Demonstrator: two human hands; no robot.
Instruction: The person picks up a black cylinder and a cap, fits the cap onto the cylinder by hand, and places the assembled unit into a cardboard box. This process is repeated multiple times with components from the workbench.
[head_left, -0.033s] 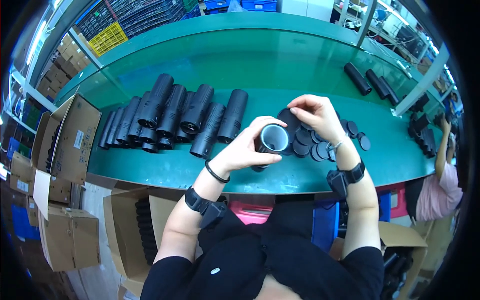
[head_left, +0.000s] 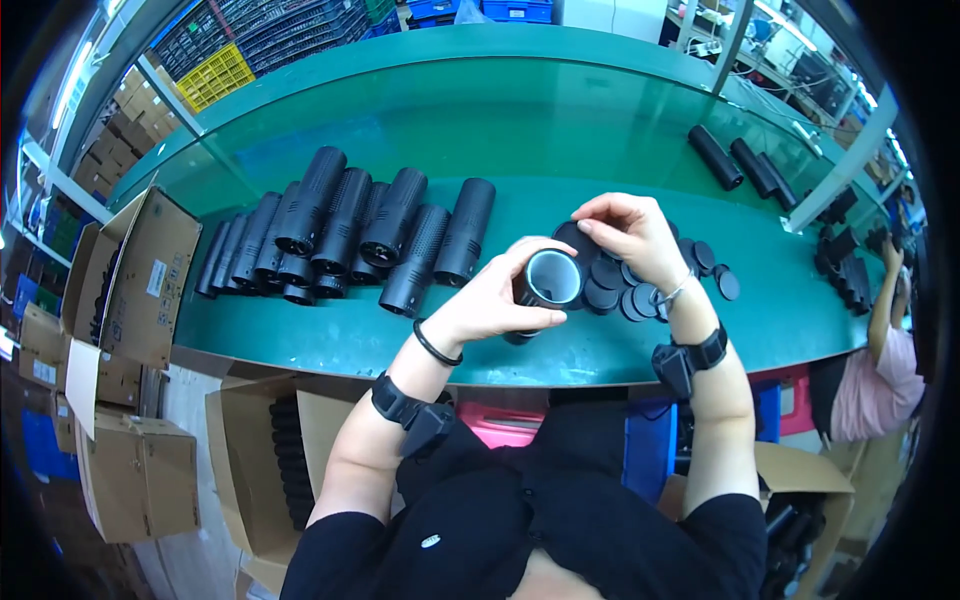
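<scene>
My left hand (head_left: pixel 497 297) is wrapped round a black cylindrical tube (head_left: pixel 526 288), its open end turned up toward me with a pale inner rim. Just to the right, my right hand (head_left: pixel 637 237) pinches a round black disc (head_left: pixel 573 238) between thumb and fingers. The disc is beside the tube's mouth, not over it. Several more black discs (head_left: pixel 601 298) lie loosely on the green table under and around my right hand, partly hidden by it. Left of my hands, black tubes with perforated walls (head_left: pixel 408 262) lie stacked in a pile.
Three black tubes (head_left: pixel 714 158) lie at the far right of the green table (head_left: pixel 330 345). Open cardboard boxes stand at the left (head_left: pixel 150 285) and below the table edge (head_left: pixel 235 470). A co-worker in a pink top (head_left: pixel 878 395) handles black parts at the far right.
The tube in my left hand has shifted slightly right, its mouth tilting a little. My right hand has moved very slightly, still holding the disc.
</scene>
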